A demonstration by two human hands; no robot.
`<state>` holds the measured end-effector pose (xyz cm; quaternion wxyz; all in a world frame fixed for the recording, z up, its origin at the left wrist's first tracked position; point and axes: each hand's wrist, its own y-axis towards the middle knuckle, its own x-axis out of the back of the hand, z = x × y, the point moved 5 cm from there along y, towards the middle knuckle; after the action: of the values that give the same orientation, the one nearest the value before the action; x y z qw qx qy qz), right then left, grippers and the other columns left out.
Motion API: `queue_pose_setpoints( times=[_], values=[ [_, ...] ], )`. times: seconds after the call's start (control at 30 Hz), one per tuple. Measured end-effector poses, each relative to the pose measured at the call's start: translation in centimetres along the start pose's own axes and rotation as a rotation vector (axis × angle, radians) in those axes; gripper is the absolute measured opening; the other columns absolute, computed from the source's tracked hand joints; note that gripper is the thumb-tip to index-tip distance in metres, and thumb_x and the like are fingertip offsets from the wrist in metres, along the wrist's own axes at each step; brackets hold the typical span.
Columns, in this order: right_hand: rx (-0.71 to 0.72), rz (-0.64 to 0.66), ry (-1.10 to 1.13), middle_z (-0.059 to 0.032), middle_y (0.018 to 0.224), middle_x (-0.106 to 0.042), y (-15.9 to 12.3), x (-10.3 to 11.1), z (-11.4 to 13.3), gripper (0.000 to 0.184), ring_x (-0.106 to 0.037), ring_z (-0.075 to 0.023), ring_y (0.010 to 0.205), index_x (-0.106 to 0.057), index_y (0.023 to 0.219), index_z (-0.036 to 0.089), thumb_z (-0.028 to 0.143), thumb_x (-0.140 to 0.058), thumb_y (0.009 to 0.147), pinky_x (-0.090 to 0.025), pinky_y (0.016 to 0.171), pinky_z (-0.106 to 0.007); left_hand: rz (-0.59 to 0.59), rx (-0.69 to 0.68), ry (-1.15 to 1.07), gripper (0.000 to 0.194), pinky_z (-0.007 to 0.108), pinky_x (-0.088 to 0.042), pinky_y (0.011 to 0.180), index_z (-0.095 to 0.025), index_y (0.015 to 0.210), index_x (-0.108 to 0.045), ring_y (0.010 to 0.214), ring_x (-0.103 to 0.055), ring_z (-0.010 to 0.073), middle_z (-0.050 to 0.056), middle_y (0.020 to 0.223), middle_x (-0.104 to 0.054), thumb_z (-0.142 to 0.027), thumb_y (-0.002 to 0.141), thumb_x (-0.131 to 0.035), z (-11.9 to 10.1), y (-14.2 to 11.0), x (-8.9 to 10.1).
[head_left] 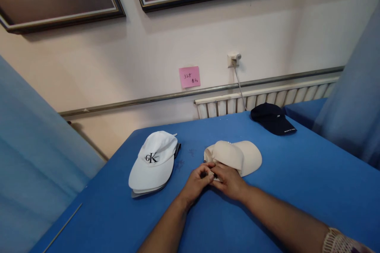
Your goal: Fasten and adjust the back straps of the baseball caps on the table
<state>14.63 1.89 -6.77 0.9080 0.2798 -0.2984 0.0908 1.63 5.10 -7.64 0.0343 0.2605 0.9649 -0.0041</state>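
Note:
A cream baseball cap lies on the blue-covered table, its brim pointing right. My left hand and my right hand meet at the cap's near left edge, where its back strap seems to be. Both hands are closed, thumbs and fingers pinching there; a small dark bit shows between them. The fingers hide most of the gripped part. Left of my hands, a stack of caps rests with a white cap on top, bearing black "CK" letters.
A dark navy cap sits at the far right of the table. Behind stand a white radiator, a metal rail and a socket with a plugged cord. Blue curtains hang on both sides. A pink note is on the wall.

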Motion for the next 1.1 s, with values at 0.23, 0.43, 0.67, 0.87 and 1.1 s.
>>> queue_pose_setpoints(
  times=[0.23,0.43,0.67,0.87,1.1],
  values=[
    [-0.035,-0.118,0.085,-0.0021,0.094,-0.067,-0.2,0.1,-0.6,0.018,-0.062,-0.0172,0.086,-0.063,0.101,0.023,0.02,-0.063,0.084,-0.047,0.078,-0.029,-0.012,0.105,-0.414,0.017,0.032,-0.043,0.09,-0.015,0.079,-0.066,0.098,-0.061,0.0213,0.009,0.11,-0.067,-0.032,0.08,-0.071,0.2,0.1,0.4],
    [-0.063,-0.168,0.022,-0.0022,0.087,-0.063,-0.2,0.6,-0.2,0.018,-0.06,-0.0181,0.082,-0.064,0.098,0.023,0.018,-0.063,0.081,-0.046,0.074,-0.029,-0.032,0.029,-0.19,0.025,0.034,-0.042,0.094,-0.017,0.096,-0.068,0.106,-0.059,0.0245,0.01,0.111,-0.067,-0.023,0.073,-0.075,-0.5,0.3,0.8],
    [0.037,-0.231,0.04,-0.0035,0.087,-0.061,-0.5,1.2,0.7,0.018,-0.058,-0.0183,0.079,-0.062,0.101,0.024,0.019,-0.059,0.084,-0.046,0.072,-0.03,-0.074,-0.201,0.426,0.009,0.035,-0.039,0.096,-0.021,0.077,-0.069,0.097,-0.057,0.024,0.006,0.095,-0.068,-0.014,0.072,-0.067,-0.9,0.7,1.2],
    [0.197,-0.136,-0.048,-0.0078,0.101,-0.063,-1.3,1.0,3.3,0.033,-0.059,-0.0231,0.091,-0.055,0.117,0.024,0.03,-0.062,0.085,-0.048,0.081,-0.038,-0.562,-0.085,0.33,0.022,0.041,-0.036,0.102,-0.022,0.08,-0.065,0.105,-0.057,0.028,0.006,0.098,-0.067,-0.007,0.064,-0.068,0.3,1.2,6.9],
    [0.003,-0.578,-0.108,-0.013,0.119,-0.06,-2.4,7.8,-1.3,0.031,-0.053,-0.0278,0.117,-0.054,0.119,0.022,0.026,-0.049,0.089,-0.041,0.1,-0.048,-0.688,-0.012,0.328,0.028,0.035,-0.043,0.088,-0.02,0.097,-0.062,0.093,-0.064,0.0259,0.007,0.092,-0.07,-0.021,0.07,-0.069,0.3,1.0,8.5]
  ],
)
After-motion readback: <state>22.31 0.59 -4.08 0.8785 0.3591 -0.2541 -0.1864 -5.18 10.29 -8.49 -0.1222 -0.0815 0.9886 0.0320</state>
